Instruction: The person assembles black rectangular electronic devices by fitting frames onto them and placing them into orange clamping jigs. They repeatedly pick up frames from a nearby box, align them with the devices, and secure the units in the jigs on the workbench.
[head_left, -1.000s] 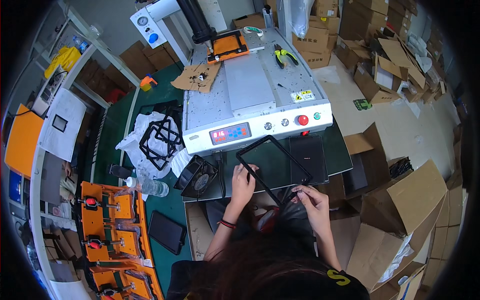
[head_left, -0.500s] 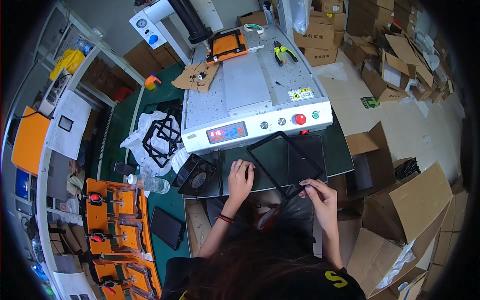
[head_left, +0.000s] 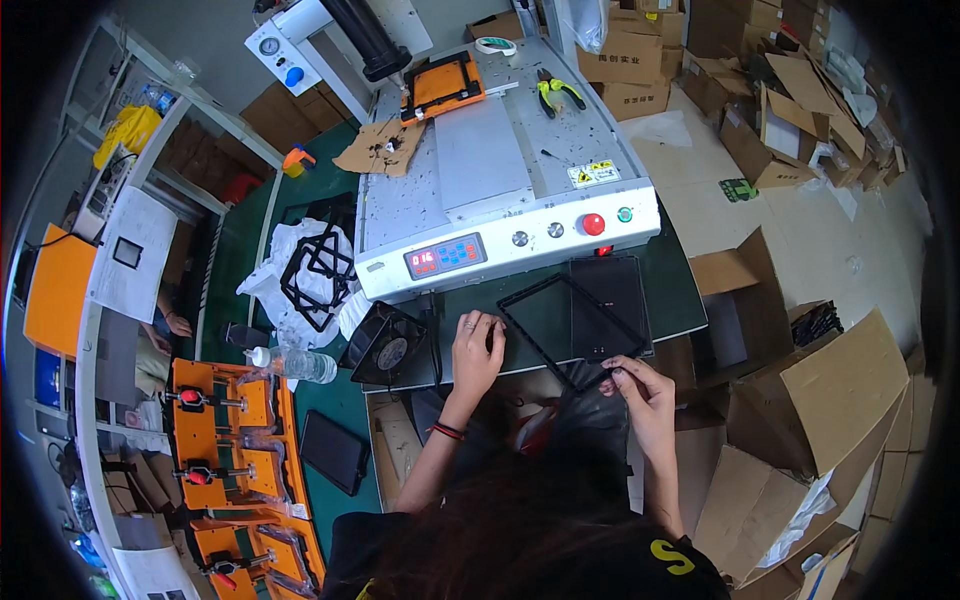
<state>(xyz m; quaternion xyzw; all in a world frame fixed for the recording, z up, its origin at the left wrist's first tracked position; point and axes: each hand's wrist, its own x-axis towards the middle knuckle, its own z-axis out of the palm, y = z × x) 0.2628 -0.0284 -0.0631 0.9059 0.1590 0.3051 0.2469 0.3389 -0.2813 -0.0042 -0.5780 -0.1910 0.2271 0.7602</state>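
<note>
My right hand [head_left: 648, 392] pinches the near corner of a thin black rectangular frame [head_left: 540, 347], which is tilted over the front edge of the green bench. Close to the frame's left side is my left hand [head_left: 478, 352], its fingers curled in toward the thumb and apart from the frame. Whatever its fingertips may hold is hidden. Beneath the frame's right part lies a flat black panel [head_left: 607, 330]. A black fan [head_left: 388, 345] stands left of my left hand.
Ahead stands a white press machine [head_left: 520, 245] with an orange fixture [head_left: 443, 87] and pliers [head_left: 559, 93]. Left are stacked black frames [head_left: 318, 272], a clear bottle [head_left: 305, 364], a black tablet-like slab [head_left: 334, 452] and orange clamp fixtures [head_left: 195, 420]. Open cardboard boxes [head_left: 820, 400] crowd the right. Another person's hand [head_left: 178, 325] shows far left.
The view has shifted slightly, so the machine sits a little farther left and higher. My hands and the frame barely move. Far left, another person's hand has come into clearer view.
</note>
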